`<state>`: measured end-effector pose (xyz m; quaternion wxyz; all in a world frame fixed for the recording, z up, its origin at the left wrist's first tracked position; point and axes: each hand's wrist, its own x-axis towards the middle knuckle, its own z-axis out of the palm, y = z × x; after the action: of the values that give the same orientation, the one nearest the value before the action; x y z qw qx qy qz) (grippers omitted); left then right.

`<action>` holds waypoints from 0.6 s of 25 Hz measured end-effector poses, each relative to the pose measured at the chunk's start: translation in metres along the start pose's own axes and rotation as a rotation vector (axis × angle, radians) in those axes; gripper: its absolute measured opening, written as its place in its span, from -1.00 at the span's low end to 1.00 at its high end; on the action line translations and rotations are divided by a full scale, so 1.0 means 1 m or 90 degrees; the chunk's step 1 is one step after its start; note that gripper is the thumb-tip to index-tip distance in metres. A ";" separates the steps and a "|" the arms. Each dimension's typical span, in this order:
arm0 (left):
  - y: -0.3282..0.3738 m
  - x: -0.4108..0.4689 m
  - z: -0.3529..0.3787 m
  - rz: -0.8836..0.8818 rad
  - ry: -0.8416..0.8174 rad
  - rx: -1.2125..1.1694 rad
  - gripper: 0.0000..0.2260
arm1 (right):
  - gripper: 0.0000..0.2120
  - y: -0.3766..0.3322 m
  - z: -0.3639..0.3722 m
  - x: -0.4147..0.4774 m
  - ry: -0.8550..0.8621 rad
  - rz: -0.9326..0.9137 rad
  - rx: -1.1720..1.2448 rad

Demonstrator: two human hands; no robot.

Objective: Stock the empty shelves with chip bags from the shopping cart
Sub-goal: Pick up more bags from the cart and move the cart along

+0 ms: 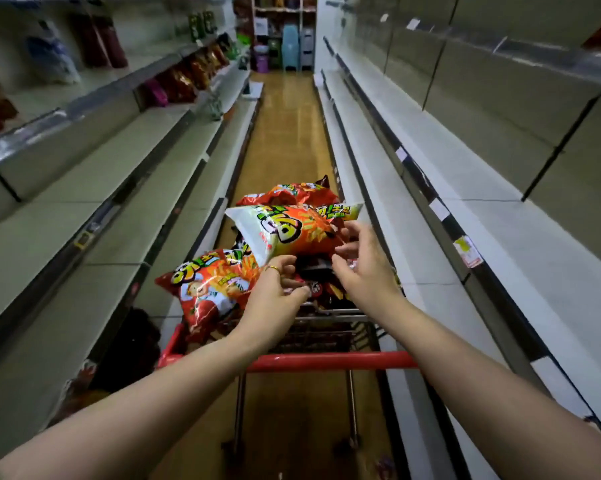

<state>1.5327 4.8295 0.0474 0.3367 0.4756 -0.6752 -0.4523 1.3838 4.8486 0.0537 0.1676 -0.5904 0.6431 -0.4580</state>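
A wire shopping cart (321,327) with a glossy red plastic handle bar is standing in a narrow aisle, heaped with puffy, crinkled foil snack bags. The orange-and-white chip bag (292,228), pillow-shaped and shiny, is lying tilted on top of the heap. The right hand (363,268) is reaching over the handle, and its grip is pinching the bag's right corner between curled thumb and forefinger. The left hand (274,296), wearing a thin gold ring (274,269), is curling its fingers at the bag's lower edge and over the dark packets (321,289) beneath; whether that grip is actually grasping anything I cannot tell. A red chip bag (209,289) with cartoon print is leaning over the cart's left rim, just beside the left wrist, and another red bag (288,194) is sitting at the far end of the heap.

The right-hand shelves (499,237) are showing long, flat, pale metal boards with dark price rails and a few small paper labels. The left-hand shelves (84,188) are carrying glossy packets only at their far end. The floor (285,140) is shining, a wood-toned strip.
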 end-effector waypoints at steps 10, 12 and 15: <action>-0.089 -0.060 0.023 -0.134 -0.088 0.456 -0.48 | -0.47 0.082 0.005 -0.097 -0.410 0.079 -0.433; -0.094 -0.055 0.023 -0.125 -0.106 0.459 -0.55 | -0.50 0.091 0.008 -0.103 -0.408 0.048 -0.498; -0.099 -0.044 0.022 -0.146 -0.133 0.429 -0.62 | -0.57 0.100 0.013 -0.101 -0.384 0.047 -0.477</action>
<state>1.5604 4.8638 -0.0534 0.0377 0.5838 -0.7590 -0.2856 1.3578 4.9238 -0.0646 0.1386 -0.6934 0.7071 0.0035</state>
